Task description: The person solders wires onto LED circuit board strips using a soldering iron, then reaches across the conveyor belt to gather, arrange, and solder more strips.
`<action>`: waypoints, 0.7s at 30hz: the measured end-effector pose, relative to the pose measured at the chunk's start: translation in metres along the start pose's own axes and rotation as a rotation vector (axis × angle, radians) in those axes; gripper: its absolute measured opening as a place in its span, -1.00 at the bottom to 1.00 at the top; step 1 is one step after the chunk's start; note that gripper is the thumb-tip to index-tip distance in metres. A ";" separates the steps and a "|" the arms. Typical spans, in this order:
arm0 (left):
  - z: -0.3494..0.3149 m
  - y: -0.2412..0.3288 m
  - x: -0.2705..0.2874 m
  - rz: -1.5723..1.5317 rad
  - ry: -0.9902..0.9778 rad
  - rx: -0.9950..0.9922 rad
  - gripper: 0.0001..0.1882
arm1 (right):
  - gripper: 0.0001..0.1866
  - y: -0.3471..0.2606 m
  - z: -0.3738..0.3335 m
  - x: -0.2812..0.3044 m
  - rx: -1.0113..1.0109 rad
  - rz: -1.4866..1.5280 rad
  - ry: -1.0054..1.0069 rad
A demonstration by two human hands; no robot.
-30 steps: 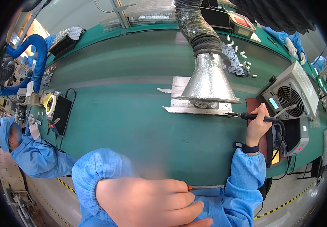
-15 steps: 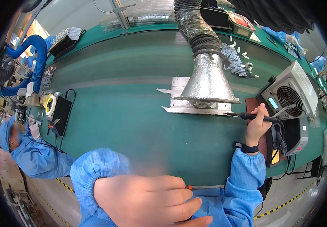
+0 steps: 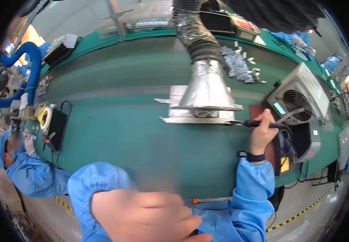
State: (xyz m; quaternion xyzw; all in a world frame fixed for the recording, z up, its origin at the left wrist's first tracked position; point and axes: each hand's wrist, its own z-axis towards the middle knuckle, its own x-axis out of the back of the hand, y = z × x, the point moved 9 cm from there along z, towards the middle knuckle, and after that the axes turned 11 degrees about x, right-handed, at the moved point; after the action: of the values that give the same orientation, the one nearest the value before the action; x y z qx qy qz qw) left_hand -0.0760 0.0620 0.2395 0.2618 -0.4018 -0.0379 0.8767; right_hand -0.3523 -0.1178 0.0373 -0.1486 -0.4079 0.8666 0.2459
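Note:
My right hand (image 3: 262,138), with a dark band at its wrist, grips the handle of a soldering iron (image 3: 250,123) on the right of the bench. The iron's tip points left, at the right end of a flat silvery plate (image 3: 196,120). Above that plate sits a foil-covered extraction funnel (image 3: 208,86), which hides its middle. Large and partly blurred, my left hand (image 3: 146,215) is close to the camera at the lower edge. Its fingers reach toward the right, and nothing shows in them.
A grey box with a round fan grille (image 3: 297,103) stands at the right, beside a soldering station (image 3: 307,145). White parts and crumpled bags (image 3: 239,66) lie behind the funnel. At the left, a black box (image 3: 55,127) stands near a co-worker in blue (image 3: 35,171).
The whole view has shifted, so the bench and both hands appear farther left. My right hand keeps its grip on the soldering iron at the plate's end.

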 end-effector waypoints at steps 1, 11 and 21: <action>-0.003 0.006 0.001 -0.011 0.012 -0.026 -0.74 | -0.56 -0.003 -0.001 -0.005 -0.015 -0.004 0.007; -0.012 0.021 0.028 -0.248 0.024 -0.129 -0.76 | -0.52 -0.011 -0.002 -0.005 0.031 -0.081 0.003; -0.030 0.034 0.053 -0.464 0.315 -0.415 -0.78 | -0.51 -0.012 -0.001 -0.014 0.009 -0.048 -0.027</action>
State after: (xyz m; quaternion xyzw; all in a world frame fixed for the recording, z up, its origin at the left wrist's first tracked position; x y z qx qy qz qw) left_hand -0.0232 0.0897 0.2763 0.1647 -0.1750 -0.2762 0.9306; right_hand -0.3370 -0.1185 0.0468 -0.1261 -0.4105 0.8643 0.2617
